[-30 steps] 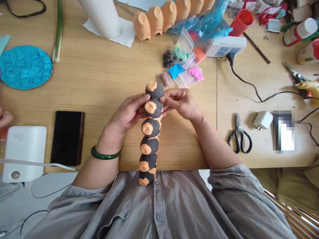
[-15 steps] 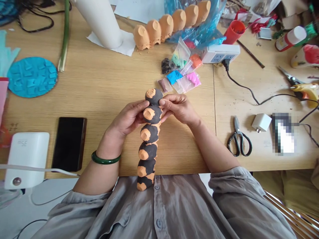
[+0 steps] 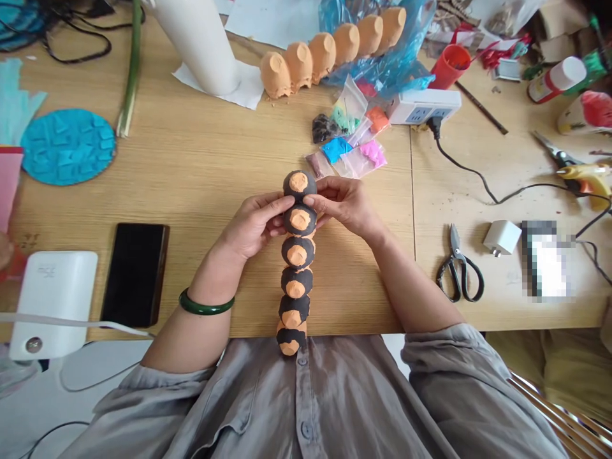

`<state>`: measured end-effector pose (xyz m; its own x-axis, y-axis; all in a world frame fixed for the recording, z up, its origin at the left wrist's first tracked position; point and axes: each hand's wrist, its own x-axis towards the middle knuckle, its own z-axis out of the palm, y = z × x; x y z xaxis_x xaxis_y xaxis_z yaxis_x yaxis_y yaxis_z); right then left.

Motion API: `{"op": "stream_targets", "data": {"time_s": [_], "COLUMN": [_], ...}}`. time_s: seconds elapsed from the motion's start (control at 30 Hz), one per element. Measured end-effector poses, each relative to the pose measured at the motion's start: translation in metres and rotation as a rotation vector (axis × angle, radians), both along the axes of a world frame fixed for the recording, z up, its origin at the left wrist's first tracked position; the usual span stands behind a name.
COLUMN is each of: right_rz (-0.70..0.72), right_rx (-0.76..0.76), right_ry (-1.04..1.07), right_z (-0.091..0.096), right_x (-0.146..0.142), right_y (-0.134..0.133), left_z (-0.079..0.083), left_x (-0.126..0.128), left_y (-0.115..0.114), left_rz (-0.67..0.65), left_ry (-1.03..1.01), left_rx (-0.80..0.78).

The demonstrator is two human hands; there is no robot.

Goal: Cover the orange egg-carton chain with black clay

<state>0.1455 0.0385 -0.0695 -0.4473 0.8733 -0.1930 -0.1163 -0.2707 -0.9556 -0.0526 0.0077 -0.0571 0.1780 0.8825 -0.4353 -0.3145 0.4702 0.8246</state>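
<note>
Bumpy strip: the bumpy strip [image 3: 296,280], six orange domes mostly coated in black clay, is standing on end at the table's [image 3: 201,172] near edge, with its 6 o'clock end leaning on the grey shirt [image 3: 306,395] and its 12 o'clock end lifted off the wood.
Left hand: the left hand [image 3: 253,223] is closing on the strip from 9 o'clock, thumb pressing at the notch between the top dome [image 3: 299,183] and the second dome [image 3: 299,220].
Right hand: the right hand [image 3: 347,204] is pinching the same notch from 3 o'clock, fingertips curling round the back; both hands are gripping the strip and nothing else.
Pressure: judging by the thin black skin, light and even squeezing from both sides is likely the safest, since a hard pinch could tear the clay or crush the dome under it.
Support: keeping the 6 o'clock end braced against the shirt seems wise while the fingers are working the top.
Orange caps: the bare orange tips are looking tidy; thumbs are best kept off them so that black is not smearing across.
Nearby: small bags of coloured clay [image 3: 351,137] are lying at 12 o'clock, an uncoated orange strip [image 3: 329,54] beyond them, scissors [image 3: 459,268] at 3 o'clock, a phone [image 3: 135,273] at 9 o'clock.
</note>
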Motion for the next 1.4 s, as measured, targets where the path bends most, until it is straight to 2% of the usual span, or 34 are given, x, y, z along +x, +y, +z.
{"op": "stream_targets", "data": {"time_s": [0.13, 0.27, 0.37, 0.43, 0.6, 0.77, 0.83, 0.9, 1.03, 1.07, 1.1, 1.13, 1.2, 1.27, 1.4], "right_rz": [-0.011, -0.041, 0.000, 0.041, -0.017, -0.022, -0.104, -0.243, -0.726, -0.830, -0.874, -0.845, -0.651, -0.429, -0.170], "right_rx": [0.104, 0.304, 0.418, 0.432, 0.373, 0.020, -0.064, -0.059, 0.072, 0.069, 0.054, 0.027, -0.034, -0.088, -0.155], "right_ry": [-0.115, -0.310, -0.442, -0.471, -0.363, -0.119, -0.094, -0.072, 0.061, 0.091, 0.100, 0.087, 0.043, 0.040, 0.067], "right_z": [-0.003, -0.007, -0.008, -0.010, -0.007, 0.011, 0.012, 0.007, -0.008, -0.010, -0.011, -0.012, -0.010, -0.005, 0.003], "right_x": [0.004, 0.011, 0.015, 0.015, 0.013, 0.011, 0.015, 0.027, 0.070, 0.079, 0.084, 0.086, 0.079, 0.061, 0.028], "right_y": [0.002, 0.005, 0.005, 0.004, 0.005, 0.003, 0.000, -0.002, -0.005, -0.007, -0.010, -0.014, -0.023, -0.031, -0.038], "left_z": [0.001, -0.003, -0.007, -0.008, -0.004, -0.006, -0.009, -0.012, -0.018, -0.019, -0.019, -0.019, -0.019, -0.018, -0.020], "left_x": [0.002, 0.004, 0.006, 0.008, 0.009, 0.006, 0.003, 0.000, -0.002, -0.001, 0.000, 0.001, 0.005, 0.009, 0.016], "left_y": [-0.001, -0.003, -0.005, -0.006, -0.003, 0.002, 0.003, 0.004, 0.003, 0.003, 0.003, 0.002, 0.000, -0.002, -0.007], "left_rz": [0.004, -0.027, -0.029, -0.022, 0.030, 0.096, 0.119, 0.115, 0.078, 0.075, 0.070, 0.062, 0.028, -0.014, -0.036], "left_ry": [0.027, 0.064, 0.089, 0.095, 0.066, -0.027, -0.059, -0.077, -0.083, -0.083, -0.083, -0.084, -0.088, -0.094, -0.116], "left_rx": [-0.001, 0.077, 0.119, 0.135, 0.109, 0.067, 0.070, 0.063, 0.071, 0.072, 0.072, 0.073, 0.070, 0.059, 0.051]}}
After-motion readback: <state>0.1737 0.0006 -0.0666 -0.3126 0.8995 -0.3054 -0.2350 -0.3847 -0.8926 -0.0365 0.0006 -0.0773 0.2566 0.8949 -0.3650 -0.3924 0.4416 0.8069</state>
